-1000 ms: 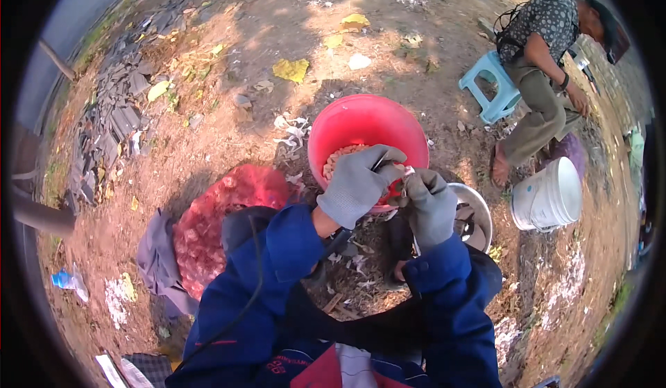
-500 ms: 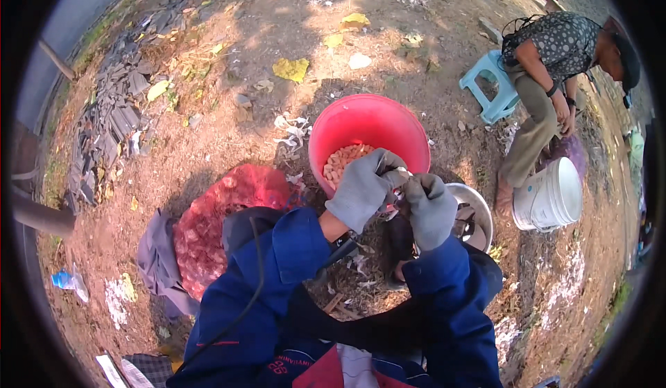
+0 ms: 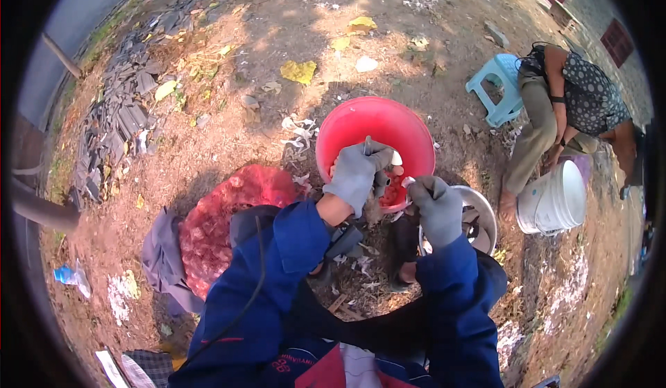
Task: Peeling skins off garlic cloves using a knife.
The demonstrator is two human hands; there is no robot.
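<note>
So the gray-gloved left hand (image 3: 352,178) and right hand (image 3: 437,211) had split apart over the near side of the red bucket (image 3: 406,121), where half a second earlier they'd been practically touching. The left was half curled with a pale piece (image 3: 397,159) right at its fingertips, couldn't tell if actually gripped, while the mostly closed right pinched a white bit (image 3: 409,181) by the bucket's near rim.

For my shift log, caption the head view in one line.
Gloved left hand at a red bucket, gloved right hand pinching a small pale piece, red mesh sack at left.
</note>
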